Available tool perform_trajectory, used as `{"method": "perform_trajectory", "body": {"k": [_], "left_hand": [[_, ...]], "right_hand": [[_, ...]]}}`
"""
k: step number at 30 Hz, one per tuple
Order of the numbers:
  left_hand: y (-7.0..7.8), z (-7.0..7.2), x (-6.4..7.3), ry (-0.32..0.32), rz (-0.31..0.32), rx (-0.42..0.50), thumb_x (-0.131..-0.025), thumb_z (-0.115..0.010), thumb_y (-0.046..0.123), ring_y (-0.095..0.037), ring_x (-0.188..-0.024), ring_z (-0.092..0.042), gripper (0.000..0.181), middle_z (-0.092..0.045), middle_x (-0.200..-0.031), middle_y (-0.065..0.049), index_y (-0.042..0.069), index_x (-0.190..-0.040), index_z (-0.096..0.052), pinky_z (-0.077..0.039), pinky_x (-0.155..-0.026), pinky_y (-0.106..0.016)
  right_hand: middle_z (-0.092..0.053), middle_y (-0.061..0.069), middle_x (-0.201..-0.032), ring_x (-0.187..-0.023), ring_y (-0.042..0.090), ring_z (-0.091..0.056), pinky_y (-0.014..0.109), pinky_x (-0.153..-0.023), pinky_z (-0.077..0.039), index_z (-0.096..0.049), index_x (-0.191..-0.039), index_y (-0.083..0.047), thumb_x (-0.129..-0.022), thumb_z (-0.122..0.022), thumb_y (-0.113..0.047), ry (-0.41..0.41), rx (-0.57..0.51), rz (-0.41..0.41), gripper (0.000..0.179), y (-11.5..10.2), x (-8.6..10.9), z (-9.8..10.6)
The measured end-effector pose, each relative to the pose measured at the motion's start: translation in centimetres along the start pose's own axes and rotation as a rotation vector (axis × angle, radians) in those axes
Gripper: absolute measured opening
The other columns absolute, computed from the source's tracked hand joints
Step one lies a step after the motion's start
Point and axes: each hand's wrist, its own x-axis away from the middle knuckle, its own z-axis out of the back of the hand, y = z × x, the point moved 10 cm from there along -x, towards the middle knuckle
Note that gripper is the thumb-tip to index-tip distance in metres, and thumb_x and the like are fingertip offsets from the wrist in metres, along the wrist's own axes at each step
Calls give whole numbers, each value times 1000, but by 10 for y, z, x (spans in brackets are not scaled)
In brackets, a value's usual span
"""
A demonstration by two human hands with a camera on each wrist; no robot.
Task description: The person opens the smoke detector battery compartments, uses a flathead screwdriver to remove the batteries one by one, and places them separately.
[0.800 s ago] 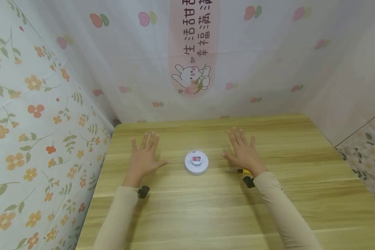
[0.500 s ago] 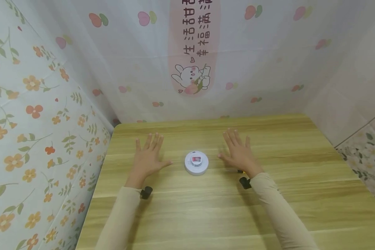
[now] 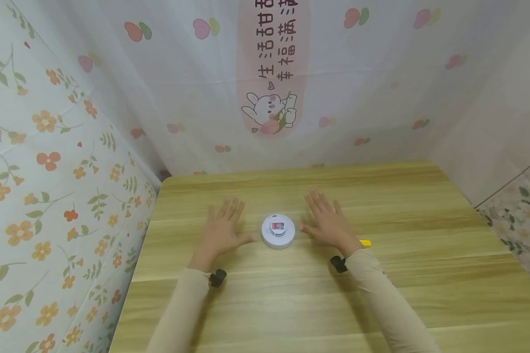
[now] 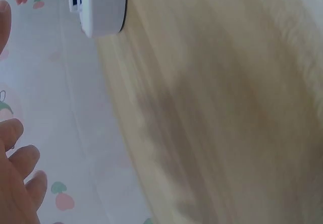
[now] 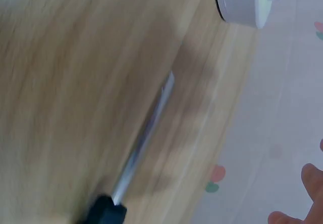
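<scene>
A round white smoke detector (image 3: 278, 241) with a small red and grey label on top lies on the wooden table. Just left of it is my left hand (image 3: 221, 236), fingers spread and nothing held. To the right, my right hand (image 3: 330, 226) is likewise spread, its thumb close to the detector but apart from it. Under the right wrist lies a screwdriver, its yellow handle (image 3: 365, 243) partly covered in the head view. The right wrist view shows its metal shaft (image 5: 144, 141) and black collar (image 5: 106, 211). Part of the detector's side (image 4: 106, 9) appears in the left wrist view.
The table (image 3: 274, 309) has a wood-grain top. A white curtain (image 3: 181, 88) printed with fruit and a rabbit hangs along its back edge. A floral cloth (image 3: 84, 196) borders the left side. Black wrist cameras (image 3: 218, 278) sit below both hands.
Both hands have moved inward and slightly toward me, closer to the smoke detector. The right arm now covers the screwdriver's shaft and shows more of its yellow handle. The detector stays put.
</scene>
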Motion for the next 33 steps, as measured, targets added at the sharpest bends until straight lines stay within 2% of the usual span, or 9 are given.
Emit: {"method": "perform_trajectory", "body": {"k": [8, 13, 16, 19, 23, 28, 33], "left_hand": [[9, -14, 2, -1, -18, 116, -75, -63, 72, -32, -148, -22, 105, -24, -160, -14, 15, -154, -24, -14, -119, -58], [11, -22, 2, -8, -1, 193, -74, -66, 70, -33, -142, -36, 101, -33, -156, -14, 17, -152, -30, -25, -117, -54], [10, -27, 2, -24, 24, 228, -74, -66, 70, -32, -137, -44, 98, -41, -152, -10, 21, -151, -32, -35, -112, -51], [10, -34, 1, -61, 45, 276, -75, -67, 69, -30, -135, -47, 95, -45, -150, -5, 23, -151, -34, -40, -109, -49], [12, -41, 0, -107, 48, 328, -77, -67, 65, -28, -136, -46, 91, -46, -149, -4, 24, -151, -34, -40, -109, -47], [15, -43, -2, -121, 32, 364, -78, -68, 62, -29, -136, -46, 89, -47, -148, -5, 23, -150, -35, -40, -109, -49], [17, -45, -4, -117, 30, 354, -78, -70, 61, -29, -133, -49, 87, -51, -145, -6, 23, -149, -37, -41, -108, -50]], "right_hand": [[-11, 17, -162, -148, 36, -17, 56, -117, -23, -15, -155, -8, -88, -62, -53, -55, -92, 19, 93, -13, 0, -13], [-14, 18, -161, -146, 37, -25, 57, -113, -30, -17, -154, -8, -87, -64, -53, -73, -118, 33, 94, -19, -1, -20], [-17, 21, -160, -139, 41, -36, 58, -108, -36, -19, -154, -7, -87, -64, -53, -84, -102, 48, 93, -22, -1, -25], [-18, 24, -159, -129, 46, -47, 59, -103, -42, -21, -153, -7, -87, -63, -53, -116, -101, 67, 91, -25, 0, -31], [-20, 26, -157, -126, 47, -49, 61, -101, -43, -23, -153, -9, -88, -62, -52, -166, -125, 81, 88, -29, 1, -40], [-23, 29, -155, -127, 49, -47, 62, -103, -40, -25, -153, -10, -86, -66, -48, -178, -132, 84, 88, -31, 0, -47], [-28, 27, -154, -132, 46, -44, 60, -107, -36, -27, -152, -12, -87, -69, -41, -202, -153, 69, 83, -32, 2, -54]]}}
